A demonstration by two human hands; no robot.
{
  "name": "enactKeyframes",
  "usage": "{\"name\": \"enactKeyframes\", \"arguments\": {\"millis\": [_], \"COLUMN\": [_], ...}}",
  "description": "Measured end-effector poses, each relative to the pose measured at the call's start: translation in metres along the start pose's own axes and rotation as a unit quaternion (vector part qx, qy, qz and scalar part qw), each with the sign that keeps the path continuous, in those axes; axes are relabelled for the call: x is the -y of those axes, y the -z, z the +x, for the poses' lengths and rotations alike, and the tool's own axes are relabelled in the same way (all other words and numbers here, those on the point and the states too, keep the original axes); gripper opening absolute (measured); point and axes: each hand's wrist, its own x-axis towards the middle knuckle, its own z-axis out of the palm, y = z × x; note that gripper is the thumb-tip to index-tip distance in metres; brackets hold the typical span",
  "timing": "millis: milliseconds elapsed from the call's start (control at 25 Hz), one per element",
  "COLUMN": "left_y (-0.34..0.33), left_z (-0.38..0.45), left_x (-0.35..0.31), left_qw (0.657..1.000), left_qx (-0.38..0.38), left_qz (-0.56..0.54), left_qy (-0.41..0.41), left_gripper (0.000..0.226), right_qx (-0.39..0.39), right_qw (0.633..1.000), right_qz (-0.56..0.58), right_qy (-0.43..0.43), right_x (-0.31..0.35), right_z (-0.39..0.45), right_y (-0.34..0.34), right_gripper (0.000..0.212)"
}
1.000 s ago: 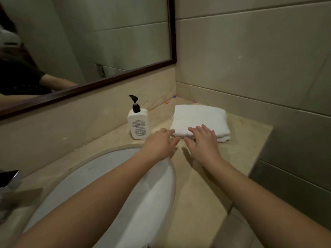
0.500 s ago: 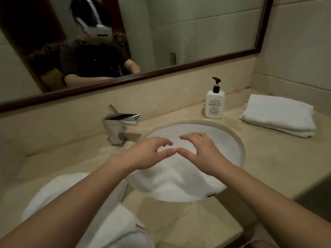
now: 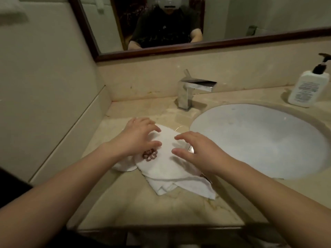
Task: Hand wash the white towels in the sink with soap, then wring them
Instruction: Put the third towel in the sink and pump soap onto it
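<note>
A crumpled white towel with a brown embroidered flower lies on the beige counter, left of the oval white sink. My left hand hovers over the towel's left part, fingers spread and slightly bent, holding nothing. Over the towel's right edge is my right hand, fingers spread, also holding nothing. Whether either hand touches the cloth I cannot tell. A white soap pump bottle with a black pump stands at the back right of the sink.
A square chrome faucet stands behind the sink's left rim. A dark-framed mirror hangs above the backsplash. The tiled wall closes the counter on the left. The counter's front edge runs below the towel.
My view swung left from the folded towels on the right, past the sink, to the crumpled towel. Both hands travelled left with it and now spread over this towel.
</note>
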Motion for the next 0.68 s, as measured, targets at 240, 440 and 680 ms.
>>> {"name": "enactKeyframes", "arguments": {"millis": [240, 440, 680], "left_y": [-0.019, -0.015, -0.015], "left_z": [-0.011, 0.001, 0.019], "left_x": [0.033, 0.038, 0.016], "left_qw": [0.985, 0.968, 0.927], "left_qx": [-0.069, -0.136, -0.187], "left_qz": [-0.107, -0.191, -0.321], "left_qy": [0.112, 0.094, 0.06], "left_gripper": [0.074, 0.028, 0.019], "right_qx": [-0.001, -0.058, -0.046], "right_qw": [0.995, 0.995, 0.985], "right_qz": [-0.017, -0.016, 0.082], "right_qy": [-0.098, -0.082, -0.144], "right_x": [0.019, 0.017, 0.004], "right_z": [0.023, 0.03, 0.035], "right_y": [-0.029, -0.046, -0.035], "right_gripper": [0.059, 0.008, 0.027]}}
